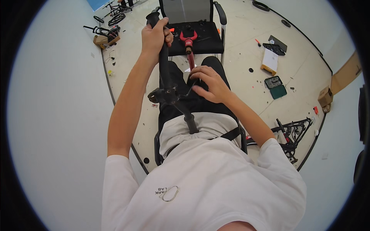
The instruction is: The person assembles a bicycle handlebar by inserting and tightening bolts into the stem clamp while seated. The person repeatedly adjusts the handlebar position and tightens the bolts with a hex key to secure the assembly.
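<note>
Noted between 10 and 11 o'clock: one carton (101,41), with dark bike parts too small to count. Noted at 11: one bike (116,18), lying near the wall.

Found between 11 and 12: left hand (156,36), fingers wrapped tightly around one bar (164,67) just below the upper end, presumably for leverage and to stop rotation. Laid across the lap (214,61), lower end against the shirt (216,173), apparently to be braced by the body. Found near centre, toward 11: one stem (168,96), clamped about mid-bar, bolt face turned up, seemingly for easy access.

Seen running from the stem toward 1 o'clock: one key (189,93), thin and bent, probably angled for turning clearance. Seen at 12: one red fork (189,43), propped on one chair (214,46), likely parked within reach.

Found at 1: right hand (210,82), fingers curled, thumb apart, at the key's far end; cannot tell whether pinching or merely touching.

Counted from 1 to 3: two tyres (261,5), one white-topped box (269,61), one green case (278,91) opened flat, presumably to expose the contents, one black frame (293,134), one second carton (325,97).
</note>
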`<action>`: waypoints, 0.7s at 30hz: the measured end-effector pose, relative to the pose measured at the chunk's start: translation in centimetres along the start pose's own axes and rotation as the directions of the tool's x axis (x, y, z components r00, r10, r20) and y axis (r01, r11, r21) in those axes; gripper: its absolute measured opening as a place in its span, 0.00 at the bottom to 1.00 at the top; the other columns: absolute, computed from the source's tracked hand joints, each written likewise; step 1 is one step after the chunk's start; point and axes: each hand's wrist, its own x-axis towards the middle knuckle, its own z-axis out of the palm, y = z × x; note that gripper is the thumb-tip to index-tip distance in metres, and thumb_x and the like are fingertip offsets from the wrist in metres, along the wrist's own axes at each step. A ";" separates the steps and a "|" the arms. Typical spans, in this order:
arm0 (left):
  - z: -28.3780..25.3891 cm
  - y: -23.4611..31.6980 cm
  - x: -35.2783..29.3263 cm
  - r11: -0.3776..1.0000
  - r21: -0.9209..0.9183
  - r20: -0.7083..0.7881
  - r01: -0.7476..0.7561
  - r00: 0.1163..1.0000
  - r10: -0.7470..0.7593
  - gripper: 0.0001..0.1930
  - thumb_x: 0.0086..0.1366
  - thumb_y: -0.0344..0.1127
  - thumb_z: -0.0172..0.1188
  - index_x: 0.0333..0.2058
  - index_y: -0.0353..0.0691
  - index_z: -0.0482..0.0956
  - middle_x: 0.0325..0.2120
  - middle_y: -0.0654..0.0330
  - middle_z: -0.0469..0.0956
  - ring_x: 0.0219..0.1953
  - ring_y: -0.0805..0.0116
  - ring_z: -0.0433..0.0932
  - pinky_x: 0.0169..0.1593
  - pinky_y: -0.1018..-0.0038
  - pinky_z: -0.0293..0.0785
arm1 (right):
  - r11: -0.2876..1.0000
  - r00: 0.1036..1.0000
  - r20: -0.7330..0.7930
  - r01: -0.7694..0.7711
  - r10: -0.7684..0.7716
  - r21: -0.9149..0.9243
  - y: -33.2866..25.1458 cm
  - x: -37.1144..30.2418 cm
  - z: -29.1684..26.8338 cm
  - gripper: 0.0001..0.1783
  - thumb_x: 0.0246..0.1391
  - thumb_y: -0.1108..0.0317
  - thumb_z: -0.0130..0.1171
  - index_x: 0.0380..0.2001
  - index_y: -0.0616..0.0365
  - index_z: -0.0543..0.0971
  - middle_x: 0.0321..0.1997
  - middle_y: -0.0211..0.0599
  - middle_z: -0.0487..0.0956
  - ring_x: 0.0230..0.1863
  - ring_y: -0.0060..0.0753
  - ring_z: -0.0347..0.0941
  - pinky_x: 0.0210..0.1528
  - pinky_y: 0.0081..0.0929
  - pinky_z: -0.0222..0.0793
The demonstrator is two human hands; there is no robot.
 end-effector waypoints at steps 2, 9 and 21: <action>-0.4 0.0 0.2 0.999 -0.042 0.034 0.011 0.999 -0.010 0.15 0.63 0.36 0.59 0.24 0.42 0.62 0.14 0.65 0.64 0.13 0.74 0.66 0.16 0.76 0.63 | 0.992 0.998 -0.016 0.062 -0.065 -0.113 -0.7 0.0 -0.3 0.19 0.45 0.61 0.67 0.37 0.61 0.77 0.41 0.39 0.77 0.45 0.45 0.73 0.49 0.35 0.68; 0.3 -0.6 -0.1 0.999 -0.032 -0.046 0.014 0.999 -0.016 0.16 0.63 0.37 0.59 0.20 0.44 0.62 0.13 0.68 0.61 0.13 0.76 0.63 0.16 0.77 0.58 | 0.943 0.986 -0.115 0.081 -0.124 -0.323 -0.4 -1.1 1.4 0.17 0.43 0.60 0.69 0.32 0.60 0.78 0.31 0.35 0.77 0.35 0.40 0.74 0.39 0.32 0.70; -0.6 -0.4 0.4 0.998 -0.047 -0.085 -0.032 0.996 0.028 0.16 0.62 0.36 0.58 0.20 0.42 0.64 0.11 0.64 0.63 0.10 0.72 0.66 0.12 0.73 0.60 | 0.900 0.899 0.065 -0.436 0.434 0.014 -5.8 -3.2 1.5 0.21 0.58 0.58 0.57 0.16 0.61 0.74 0.17 0.47 0.71 0.23 0.53 0.70 0.24 0.40 0.63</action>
